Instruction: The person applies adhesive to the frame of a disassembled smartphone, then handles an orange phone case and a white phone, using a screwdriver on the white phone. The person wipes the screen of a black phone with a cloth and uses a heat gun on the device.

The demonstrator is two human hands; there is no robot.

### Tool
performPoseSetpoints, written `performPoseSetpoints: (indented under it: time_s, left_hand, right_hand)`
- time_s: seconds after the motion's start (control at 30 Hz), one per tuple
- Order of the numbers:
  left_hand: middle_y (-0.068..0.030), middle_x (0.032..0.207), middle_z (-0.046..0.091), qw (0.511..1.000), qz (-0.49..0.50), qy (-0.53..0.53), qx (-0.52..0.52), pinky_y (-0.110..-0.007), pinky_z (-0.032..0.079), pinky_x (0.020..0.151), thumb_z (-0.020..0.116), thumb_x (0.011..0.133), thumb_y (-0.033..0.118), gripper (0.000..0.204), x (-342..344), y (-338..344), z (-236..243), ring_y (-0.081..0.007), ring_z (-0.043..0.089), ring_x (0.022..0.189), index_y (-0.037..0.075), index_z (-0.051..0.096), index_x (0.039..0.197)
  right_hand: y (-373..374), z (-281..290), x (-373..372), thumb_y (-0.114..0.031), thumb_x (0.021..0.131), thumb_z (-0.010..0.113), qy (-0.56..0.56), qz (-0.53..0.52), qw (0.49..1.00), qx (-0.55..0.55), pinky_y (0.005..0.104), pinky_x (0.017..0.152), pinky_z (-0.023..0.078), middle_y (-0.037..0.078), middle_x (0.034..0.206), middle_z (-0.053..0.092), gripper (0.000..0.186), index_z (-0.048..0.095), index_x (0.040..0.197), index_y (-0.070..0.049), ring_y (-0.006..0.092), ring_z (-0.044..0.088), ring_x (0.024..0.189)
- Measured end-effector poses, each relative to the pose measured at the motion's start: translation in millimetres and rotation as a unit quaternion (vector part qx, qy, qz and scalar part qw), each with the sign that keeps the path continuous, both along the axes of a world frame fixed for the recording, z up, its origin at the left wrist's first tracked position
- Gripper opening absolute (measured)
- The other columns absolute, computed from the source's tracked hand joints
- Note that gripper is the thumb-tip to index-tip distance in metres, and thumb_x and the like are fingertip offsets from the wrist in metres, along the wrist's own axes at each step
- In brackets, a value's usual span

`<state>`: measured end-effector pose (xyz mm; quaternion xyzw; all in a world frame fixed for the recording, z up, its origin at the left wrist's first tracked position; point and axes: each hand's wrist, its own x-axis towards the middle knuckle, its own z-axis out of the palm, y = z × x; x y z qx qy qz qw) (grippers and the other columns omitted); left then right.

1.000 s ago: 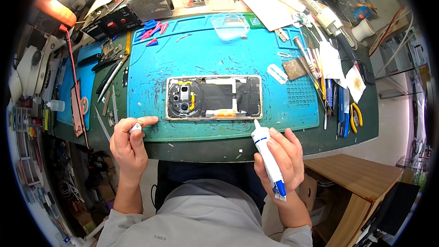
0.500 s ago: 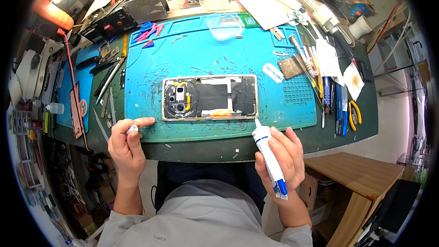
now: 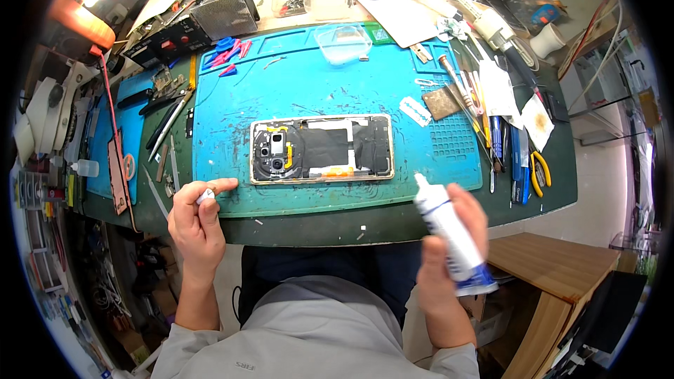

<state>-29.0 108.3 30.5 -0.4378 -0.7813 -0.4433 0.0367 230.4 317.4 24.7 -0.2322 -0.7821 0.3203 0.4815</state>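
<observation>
Smartphone (image 3: 340, 146), back open with inner parts exposed — lying flat and lengthwise on the near half of a blue work mat (image 3: 295, 91), camera end at left. White squeeze tube (image 3: 449, 228), blue-ended, slightly blurred; nozzle directed up and leftward, apart from the phone. Right hand (image 3: 437, 277): grip wrapped around the tube. Left hand (image 3: 195, 228): grip pinching a small white piece (image 3: 206, 196), index finger extended toward the phone, just short of it. On the mat: razor blade (image 3: 415, 111), clear plastic tray (image 3: 342, 45). Right, on the dark green surface (image 3: 316, 235) — yellow-handled pliers (image 3: 540, 173).
</observation>
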Motion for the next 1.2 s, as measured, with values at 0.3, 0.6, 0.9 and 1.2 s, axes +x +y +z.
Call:
performPoseSetpoints:
  time_s: [0.3, 0.6, 0.9, 1.2]
  left_hand:
    - [-0.0139, 0.097, 0.077, 0.982, -0.150, 0.024, 0.117, -0.031, 0.052, 0.074, 0.064, 0.089, -0.010, 0.029, 18, -4, 24, -0.0214, 0.068, 0.082, 0.004, 0.060, 0.114]
    - [-0.0117, 0.122, 0.070, 0.727, -0.348, -0.589, 0.063, -0.027, 0.054, 0.083, 0.065, 0.101, 0.005, 0.019, 123, 65, 8, -0.0144, 0.067, 0.106, 0.001, 0.062, 0.120]
    - [-0.0177, 0.125, 0.069, 0.714, -0.357, -0.585, 0.143, -0.037, 0.052, 0.104, 0.064, 0.103, 0.008, 0.019, 132, 63, 5, -0.0211, 0.065, 0.120, -0.001, 0.058, 0.118]
    - [-0.0186, 0.122, 0.071, 0.728, -0.346, -0.575, 0.146, -0.031, 0.055, 0.095, 0.064, 0.103, 0.011, 0.018, 129, 60, 3, -0.0198, 0.067, 0.116, 0.000, 0.059, 0.116]
  right_hand:
    - [2, 9, 83, -0.026, 0.103, 0.062, 0.524, 0.226, 0.596, -0.565, 0.0253, 0.059, 0.046, 0.012, 0.137, 0.063, 0.044, 0.051, 0.141, -0.008, 0.0114, 0.058, 0.079]
    - [-85, -11, 60, -0.025, 0.105, 0.062, 0.468, 0.161, 0.482, -0.723, 0.0233, 0.072, 0.060, 0.010, 0.136, 0.060, 0.040, 0.056, 0.138, -0.003, 0.0096, 0.056, 0.084]
    - [-91, -10, 43, -0.026, 0.102, 0.066, 0.443, 0.179, 0.477, -0.738, 0.0231, 0.079, 0.062, 0.008, 0.135, 0.064, 0.034, 0.061, 0.132, -0.010, 0.0059, 0.065, 0.089]
    - [-94, -12, 41, -0.026, 0.103, 0.064, 0.447, 0.184, 0.483, -0.730, 0.0238, 0.083, 0.064, 0.008, 0.137, 0.063, 0.033, 0.060, 0.131, -0.009, 0.0064, 0.067, 0.092]
